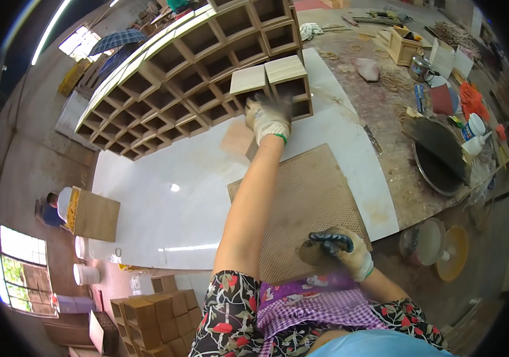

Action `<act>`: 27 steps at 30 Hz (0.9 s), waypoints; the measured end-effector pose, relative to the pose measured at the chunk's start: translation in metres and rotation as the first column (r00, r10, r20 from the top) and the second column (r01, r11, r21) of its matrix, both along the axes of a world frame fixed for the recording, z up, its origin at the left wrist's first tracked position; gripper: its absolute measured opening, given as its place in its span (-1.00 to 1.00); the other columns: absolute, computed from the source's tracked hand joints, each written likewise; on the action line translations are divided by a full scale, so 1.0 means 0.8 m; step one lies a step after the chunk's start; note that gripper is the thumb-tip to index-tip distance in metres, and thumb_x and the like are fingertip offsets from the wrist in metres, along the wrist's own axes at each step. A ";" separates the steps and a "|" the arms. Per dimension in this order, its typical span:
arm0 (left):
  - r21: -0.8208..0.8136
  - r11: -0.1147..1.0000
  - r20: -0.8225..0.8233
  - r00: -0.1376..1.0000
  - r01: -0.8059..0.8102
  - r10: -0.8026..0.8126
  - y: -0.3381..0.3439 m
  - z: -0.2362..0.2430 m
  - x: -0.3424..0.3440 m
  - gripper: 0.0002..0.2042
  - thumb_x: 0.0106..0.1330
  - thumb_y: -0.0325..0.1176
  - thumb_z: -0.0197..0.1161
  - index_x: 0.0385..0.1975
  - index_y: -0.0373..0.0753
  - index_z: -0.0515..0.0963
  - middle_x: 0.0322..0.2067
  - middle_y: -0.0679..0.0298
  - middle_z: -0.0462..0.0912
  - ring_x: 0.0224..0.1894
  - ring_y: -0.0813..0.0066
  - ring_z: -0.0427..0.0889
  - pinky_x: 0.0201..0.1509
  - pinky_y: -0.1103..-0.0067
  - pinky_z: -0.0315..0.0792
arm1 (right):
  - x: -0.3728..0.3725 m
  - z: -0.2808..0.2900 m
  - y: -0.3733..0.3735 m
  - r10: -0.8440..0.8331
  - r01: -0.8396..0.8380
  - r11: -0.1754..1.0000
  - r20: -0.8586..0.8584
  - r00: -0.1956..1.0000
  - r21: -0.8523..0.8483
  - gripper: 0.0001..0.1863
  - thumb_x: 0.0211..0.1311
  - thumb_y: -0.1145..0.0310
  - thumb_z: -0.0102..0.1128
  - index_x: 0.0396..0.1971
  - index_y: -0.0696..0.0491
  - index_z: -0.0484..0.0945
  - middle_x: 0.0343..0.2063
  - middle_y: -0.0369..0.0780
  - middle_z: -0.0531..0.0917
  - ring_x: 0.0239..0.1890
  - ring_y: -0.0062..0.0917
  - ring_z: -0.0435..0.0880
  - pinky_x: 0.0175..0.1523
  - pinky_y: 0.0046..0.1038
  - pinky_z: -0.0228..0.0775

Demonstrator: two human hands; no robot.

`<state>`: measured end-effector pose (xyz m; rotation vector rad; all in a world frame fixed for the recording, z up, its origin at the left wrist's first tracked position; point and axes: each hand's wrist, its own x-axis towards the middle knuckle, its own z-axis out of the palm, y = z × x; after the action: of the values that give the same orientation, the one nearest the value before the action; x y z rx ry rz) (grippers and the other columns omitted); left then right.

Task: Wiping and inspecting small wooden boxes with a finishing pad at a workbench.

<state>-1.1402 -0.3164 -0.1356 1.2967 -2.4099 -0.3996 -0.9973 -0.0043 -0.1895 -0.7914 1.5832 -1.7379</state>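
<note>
My left hand (269, 116), in a pale work glove with dark fingers, reaches forward to the front of stacked open wooden boxes (248, 80). Its fingers are smeared by motion and touch or overlap the front of a box; their grip does not show. Beside that box stands another pale-topped box (286, 69). Close to my body, my right hand (346, 250), gloved the same way, has its fingers curled round a brown rounded piece (311, 253). Its exact kind is unclear. Under this hand lies a brown perforated mat (296, 202).
A long stack of boxes (177, 89) runs along the far side of the white tabletop (147, 208). At right, a cluttered bench holds a wide dark pan (442, 157), a tin (419, 67) and a wooden crate (403, 46). More boxes (153, 321) stand at lower left; a person (50, 209) is at far left.
</note>
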 end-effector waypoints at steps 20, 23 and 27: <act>0.201 0.408 -0.930 0.304 0.891 -0.206 0.055 -0.010 0.154 -0.69 0.26 -0.59 0.23 0.01 -0.38 0.43 -0.08 0.16 0.62 0.03 0.45 0.56 0.04 0.54 0.48 | -0.149 0.046 0.177 -0.601 0.583 0.799 -0.164 0.782 -0.147 -0.65 0.34 0.40 0.12 0.09 0.19 0.52 0.01 -0.22 0.64 0.04 -0.55 0.58 0.20 -0.49 0.38; 0.320 0.380 -0.749 0.477 0.868 -0.460 0.098 -0.027 0.200 -0.63 0.24 -0.63 0.23 0.06 -0.35 0.44 -0.03 0.19 0.62 0.02 0.45 0.57 0.10 0.50 0.48 | -0.195 0.079 0.218 -0.474 0.687 0.725 -0.689 0.549 0.048 -0.63 0.21 0.53 0.09 0.05 0.12 0.54 -0.07 -0.20 0.64 0.01 -0.52 0.58 0.17 -0.49 0.36; 0.481 0.264 -0.578 0.529 0.836 -0.621 0.099 -0.131 0.251 -0.68 0.39 -0.39 0.08 0.12 -0.22 0.44 0.10 0.29 0.56 0.22 0.33 0.43 0.39 0.33 0.19 | -0.240 0.084 0.230 -0.322 0.759 0.615 -0.810 0.490 0.214 -0.65 0.16 0.47 0.16 -0.01 0.05 0.57 -0.09 -0.16 0.63 0.01 -0.33 0.59 0.15 -0.40 0.38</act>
<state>-0.9394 -0.2372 -0.2402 0.0480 -2.4939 -1.8462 -1.1892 0.1800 -0.1225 -0.6867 3.0382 -1.2049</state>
